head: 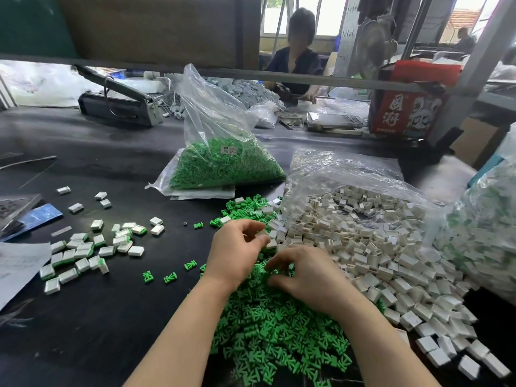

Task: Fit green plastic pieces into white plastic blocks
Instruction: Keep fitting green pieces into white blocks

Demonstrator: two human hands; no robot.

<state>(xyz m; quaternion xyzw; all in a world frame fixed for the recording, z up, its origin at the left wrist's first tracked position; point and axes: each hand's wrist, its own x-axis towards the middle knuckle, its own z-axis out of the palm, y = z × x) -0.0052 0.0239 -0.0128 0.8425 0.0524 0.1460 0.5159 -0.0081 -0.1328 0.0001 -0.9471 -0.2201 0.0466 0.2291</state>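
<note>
Picking stock at the green pieces pile (268, 331).
Left hand (237, 252) pinched a white block (262, 233); right hand (304, 275), fingers curled, dug just above the pile's middle, hold unclear. I judged: single out one piece first.

A single wide-angle camera on the worker's head looks forward and down across a black table (92, 317), close above both forearms, with the workshop beyond in view.
</note>
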